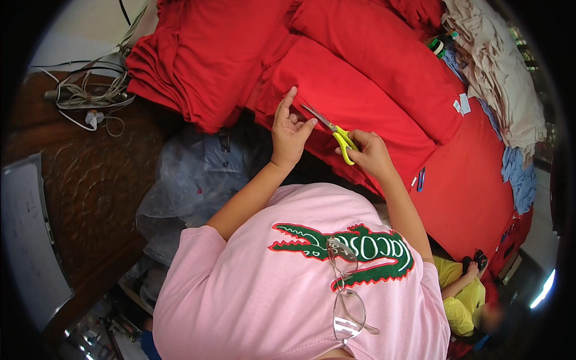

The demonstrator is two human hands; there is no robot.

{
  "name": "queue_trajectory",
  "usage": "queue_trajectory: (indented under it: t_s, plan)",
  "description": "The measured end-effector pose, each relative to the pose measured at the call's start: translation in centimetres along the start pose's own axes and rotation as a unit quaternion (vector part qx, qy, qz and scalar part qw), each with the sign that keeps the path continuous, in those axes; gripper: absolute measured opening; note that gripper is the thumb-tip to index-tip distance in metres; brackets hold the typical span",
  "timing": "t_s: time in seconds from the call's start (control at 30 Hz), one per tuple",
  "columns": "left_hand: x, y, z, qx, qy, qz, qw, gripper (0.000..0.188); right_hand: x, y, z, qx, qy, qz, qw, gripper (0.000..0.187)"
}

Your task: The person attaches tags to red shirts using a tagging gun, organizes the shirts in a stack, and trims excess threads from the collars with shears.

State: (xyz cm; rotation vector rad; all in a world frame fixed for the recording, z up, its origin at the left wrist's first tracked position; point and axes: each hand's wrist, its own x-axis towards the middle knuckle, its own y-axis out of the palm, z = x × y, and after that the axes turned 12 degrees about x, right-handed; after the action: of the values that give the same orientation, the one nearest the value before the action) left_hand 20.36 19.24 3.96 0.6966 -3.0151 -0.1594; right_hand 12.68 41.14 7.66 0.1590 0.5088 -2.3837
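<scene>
My right hand (371, 153) grips small scissors with yellow-green handles (341, 137); the metal blades point up-left toward my left hand. My left hand (289, 127) rests on the edge of a stack of folded red garments (360, 90), its thumb and fingers pinched together on the red cloth just left of the blade tips. The red garments lie in several overlapping piles across the table in front of me. My pink shirt with a green emblem fills the lower middle, and eyeglasses (345, 288) hang from its collar.
A dark carved wooden surface (90, 180) with tangled cables (90, 90) lies to the left. Crumpled clear plastic bags (192, 180) sit below the red piles. Beige and blue cloth (504, 90) is heaped at the right. A person in yellow (462, 294) sits lower right.
</scene>
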Motion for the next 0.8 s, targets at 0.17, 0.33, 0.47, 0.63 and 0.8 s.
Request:
queue_trajectory:
  t_s: [0.17, 0.33, 0.47, 0.63, 0.8]
  plan:
    - [0.2, 0.3, 0.0, 0.013, 0.025, -0.049, 0.998, 0.077, 0.0, 0.1, -1.4, -0.019, 0.011, 0.002, 1.000, 0.026]
    - [1.2, -1.2, 0.7, 0.032, 0.017, -0.037, 0.999, 0.073, 0.1, 0.4, -0.1, -0.035, -0.011, 0.003, 0.999, 0.030]
    - [1.1, -1.2, -0.6, 0.034, 0.023, -0.035, 0.999, 0.077, 1.0, 0.9, 1.6, -0.010, -0.027, 0.000, 1.000, 0.032]
    - [1.0, -1.5, -0.5, 0.011, 0.014, -0.017, 1.000, 0.083, 2.1, 1.4, 2.0, 0.002, -0.005, 0.013, 1.000, 0.032]
    - [1.1, -1.5, -0.2, -0.005, 0.024, -0.026, 0.999, 0.082, 2.3, 1.5, 0.3, 0.003, 0.011, 0.026, 1.000, 0.026]
